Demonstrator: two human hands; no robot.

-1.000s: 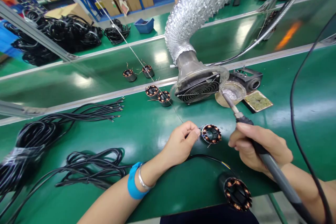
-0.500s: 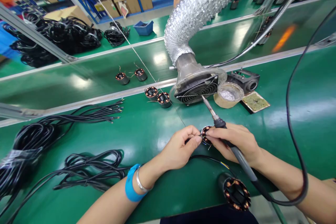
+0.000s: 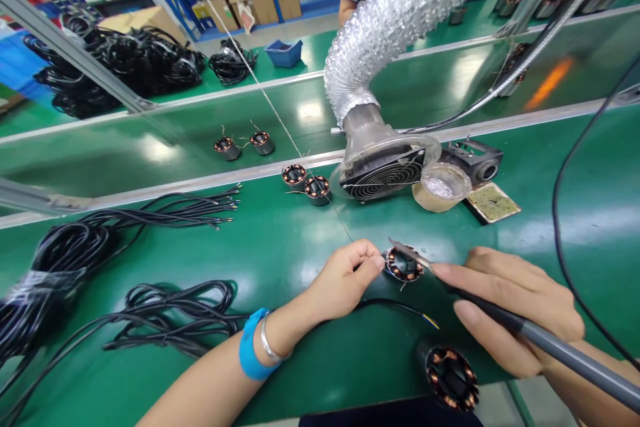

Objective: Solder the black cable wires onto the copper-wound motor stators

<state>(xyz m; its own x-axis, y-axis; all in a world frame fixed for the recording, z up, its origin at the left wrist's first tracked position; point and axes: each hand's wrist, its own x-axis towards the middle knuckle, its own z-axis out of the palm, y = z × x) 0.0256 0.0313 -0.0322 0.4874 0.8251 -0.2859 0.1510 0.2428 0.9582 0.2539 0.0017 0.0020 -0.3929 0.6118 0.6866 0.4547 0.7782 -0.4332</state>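
My left hand (image 3: 350,280), fingers pinched, rests at the left rim of a small motor stator (image 3: 407,268) with copper windings. A thin strand of solder wire (image 3: 280,121) hangs from above and runs down into this pinch. My right hand (image 3: 540,290) grips a soldering iron (image 3: 500,317), its metal tip lying over the stator's upper left rim. Whether the tip touches a winding I cannot tell. Below my left hand lies a black cable end (image 3: 400,305) with blue and yellow leads. Another stator (image 3: 453,377) sits at the bench's near edge.
A fume extractor hood (image 3: 383,177) on a silver duct stands beyond the stator. To its right are a tub (image 3: 440,193), an iron holder (image 3: 477,160) and a sponge tray (image 3: 493,203). Two stators (image 3: 317,190) stand left of the hood; coiled black cables (image 3: 175,313) lie left.
The soldering iron's tip has swung down from near the hood onto the stator. My right hand has drawn back to the right, its fingers off the stator. My left hand stays put.
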